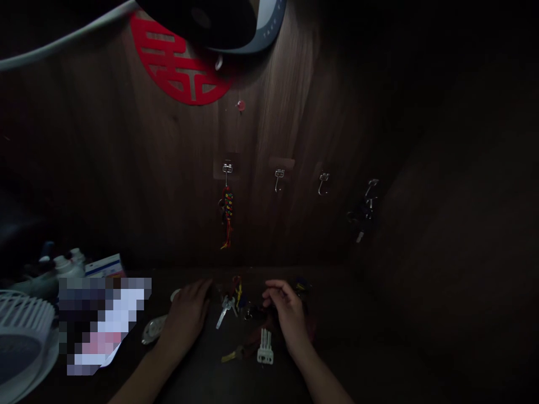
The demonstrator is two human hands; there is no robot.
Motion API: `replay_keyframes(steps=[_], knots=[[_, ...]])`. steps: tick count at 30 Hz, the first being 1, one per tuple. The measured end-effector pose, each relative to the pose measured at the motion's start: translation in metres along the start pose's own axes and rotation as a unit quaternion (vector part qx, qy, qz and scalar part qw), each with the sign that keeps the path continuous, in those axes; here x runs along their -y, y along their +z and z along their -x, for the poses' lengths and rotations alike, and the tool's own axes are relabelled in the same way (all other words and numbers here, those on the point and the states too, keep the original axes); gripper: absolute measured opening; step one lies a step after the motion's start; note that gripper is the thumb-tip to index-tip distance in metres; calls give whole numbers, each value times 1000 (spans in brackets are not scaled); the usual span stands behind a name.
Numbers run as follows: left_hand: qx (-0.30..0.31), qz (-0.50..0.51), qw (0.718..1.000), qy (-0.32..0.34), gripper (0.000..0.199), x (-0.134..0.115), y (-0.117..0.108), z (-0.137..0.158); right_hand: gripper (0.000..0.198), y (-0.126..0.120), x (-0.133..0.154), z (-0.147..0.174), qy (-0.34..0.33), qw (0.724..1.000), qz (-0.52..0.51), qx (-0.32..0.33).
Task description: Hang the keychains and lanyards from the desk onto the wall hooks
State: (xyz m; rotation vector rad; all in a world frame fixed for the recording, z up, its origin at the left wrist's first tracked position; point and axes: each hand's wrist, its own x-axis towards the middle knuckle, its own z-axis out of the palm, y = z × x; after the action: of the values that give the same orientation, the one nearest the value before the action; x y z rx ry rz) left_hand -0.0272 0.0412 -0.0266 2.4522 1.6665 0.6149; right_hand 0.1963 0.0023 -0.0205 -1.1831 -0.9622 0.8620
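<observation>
In dim light my left hand [189,308] rests on the dark surface with its fingers stretched forward, open, next to a pale rounded object [155,329] that it partly covers. My right hand [288,314] hovers or rests among the keys, its fingers loosely curved and apart, with nothing visible in them. Between the hands lies a silver key [226,311] beside a yellow and blue cord [239,294]. Closer to me are a bunch of silver keys [265,348] and a brass-coloured key [232,354]. A dark reddish item beneath my right wrist is mostly hidden.
Metal hooks [279,175] line the wooden back panel [181,168]. A beaded braided keychain [227,216] hangs at the left hook, and keys [369,210] hang at the far right. White slatted plastic [25,314], bottles [65,265] and a red paper cutout [185,73] are at left.
</observation>
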Motion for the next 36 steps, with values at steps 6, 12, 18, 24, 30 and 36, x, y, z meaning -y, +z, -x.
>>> replay_keyframes(steps=[6, 12, 18, 24, 30, 36], knots=[[18, -56, 998, 20, 46, 0, 4, 2, 19, 1, 0, 1, 0, 1000, 9, 3], [33, 9, 999, 23, 40, 2, -1, 0, 21, 2, -1, 1, -2, 1000, 19, 8], [41, 43, 998, 35, 33, 4, -4, -1, 22, 3, -1, 4, -12, 999, 38, 22], [74, 40, 996, 19, 36, -4, -9, 3, 20, 6, 0, 6, -24, 997, 58, 42], [18, -4, 1000, 18, 45, -5, -3, -2, 18, 8, -1, 7, -28, 996, 68, 52], [72, -59, 996, 8, 29, -3, 0, -8, 17, 10, -2, 8, -33, 996, 65, 51]])
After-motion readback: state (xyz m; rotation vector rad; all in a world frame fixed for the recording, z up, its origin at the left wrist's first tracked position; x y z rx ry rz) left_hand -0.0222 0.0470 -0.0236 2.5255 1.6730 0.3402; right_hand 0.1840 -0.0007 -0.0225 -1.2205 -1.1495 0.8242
